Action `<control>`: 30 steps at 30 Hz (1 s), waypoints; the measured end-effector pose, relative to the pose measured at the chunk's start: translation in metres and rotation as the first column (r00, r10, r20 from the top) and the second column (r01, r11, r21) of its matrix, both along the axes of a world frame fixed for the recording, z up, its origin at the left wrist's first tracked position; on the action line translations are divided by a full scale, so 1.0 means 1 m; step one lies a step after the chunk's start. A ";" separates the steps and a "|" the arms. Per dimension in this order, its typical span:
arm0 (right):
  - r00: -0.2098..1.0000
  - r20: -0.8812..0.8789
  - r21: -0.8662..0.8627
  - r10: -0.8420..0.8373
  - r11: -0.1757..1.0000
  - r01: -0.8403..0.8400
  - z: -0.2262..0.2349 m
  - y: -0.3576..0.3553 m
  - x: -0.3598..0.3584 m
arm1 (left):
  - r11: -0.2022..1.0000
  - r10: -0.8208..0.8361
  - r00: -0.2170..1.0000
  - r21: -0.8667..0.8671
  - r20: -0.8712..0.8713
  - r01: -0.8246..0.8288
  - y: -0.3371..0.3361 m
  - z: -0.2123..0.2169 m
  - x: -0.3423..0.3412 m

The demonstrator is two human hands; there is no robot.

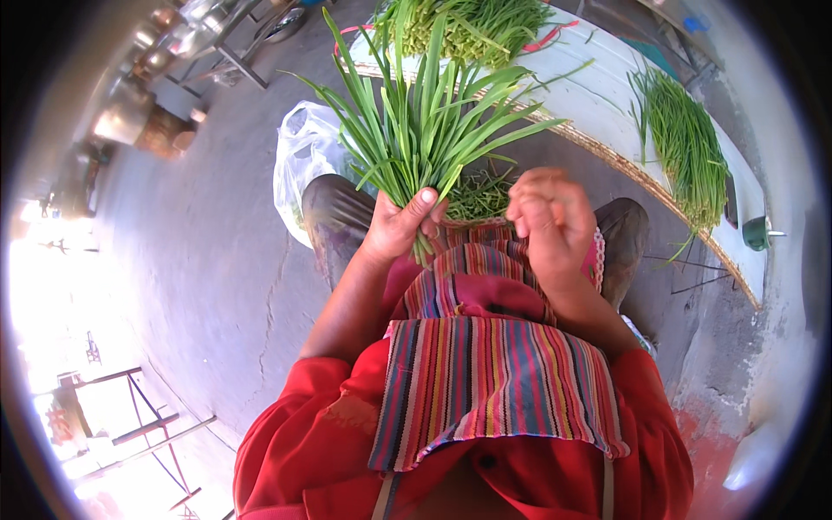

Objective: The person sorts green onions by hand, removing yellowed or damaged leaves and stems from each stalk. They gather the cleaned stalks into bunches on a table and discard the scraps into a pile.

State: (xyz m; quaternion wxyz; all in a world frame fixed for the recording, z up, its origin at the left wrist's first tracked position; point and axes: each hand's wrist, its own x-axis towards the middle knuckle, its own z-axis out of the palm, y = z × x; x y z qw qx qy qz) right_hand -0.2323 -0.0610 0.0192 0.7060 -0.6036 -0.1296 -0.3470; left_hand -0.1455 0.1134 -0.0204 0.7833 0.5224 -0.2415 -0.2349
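Note:
My left hand [401,227] is wrapped round the lower stems of a bunch of garlic chives [425,130], thumb across the front. The flat green leaves fan out upward and away from me, and the short stem ends poke out below the fist. To its right, my right hand [555,221] is raised with the fingers curled in toward the thumb. It is apart from the bunch, and whatever it may pinch is hidden. Between my knees, loose green scraps [477,198] lie just beyond the striped apron [494,373] over my lap.
A white, curved-looking tabletop [598,100] spans ahead and to the right. On it lie a thick pile of greens [472,30], a thinner green bundle [689,143] and a small green object [757,234]. A white plastic bag [299,152] stands by my left knee. Metal pots [121,117] stand far left.

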 end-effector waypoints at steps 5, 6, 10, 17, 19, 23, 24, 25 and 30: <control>0.973 -0.228 0.251 0.031 0.968 0.028 0.019 -0.001 0.016 | 0.997 -0.058 0.998 -0.054 -0.019 0.057 0.000 -0.002 -0.001; 0.969 -0.241 0.272 0.059 0.962 0.009 0.027 0.000 0.019 | 0.996 -0.071 0.997 -0.049 -0.004 0.071 0.000 -0.002 -0.002; 0.964 -0.217 0.340 0.152 0.938 -0.071 0.039 -0.002 0.031 | 0.997 -0.077 0.997 0.023 0.025 0.077 0.001 -0.007 -0.001; 0.969 -0.168 0.438 0.182 0.894 -0.092 0.038 0.004 0.025 | 0.994 -0.108 0.994 0.021 -0.005 0.108 0.003 -0.004 -0.002; 0.972 -0.179 0.370 0.154 0.926 -0.078 0.039 -0.003 0.024 | 0.994 -0.099 0.995 0.053 -0.019 0.100 0.005 -0.005 -0.003; 0.982 -0.187 0.133 -0.024 0.990 0.049 0.063 -0.014 0.025 | 0.988 -0.084 0.996 0.129 -0.013 0.085 0.008 -0.010 0.000; 0.978 -0.194 0.061 -0.078 0.994 0.092 0.071 -0.015 0.026 | 0.986 -0.077 0.997 0.151 0.001 0.076 0.009 -0.010 -0.001; 0.949 -0.288 -0.053 -0.127 0.992 0.116 0.080 -0.013 0.029 | 0.983 -0.070 0.997 0.172 0.014 0.067 0.009 -0.010 -0.001; 0.882 -0.461 0.015 0.100 0.994 -0.105 0.079 -0.017 0.051 | 0.972 -0.069 0.995 0.228 0.070 0.052 0.010 -0.006 -0.004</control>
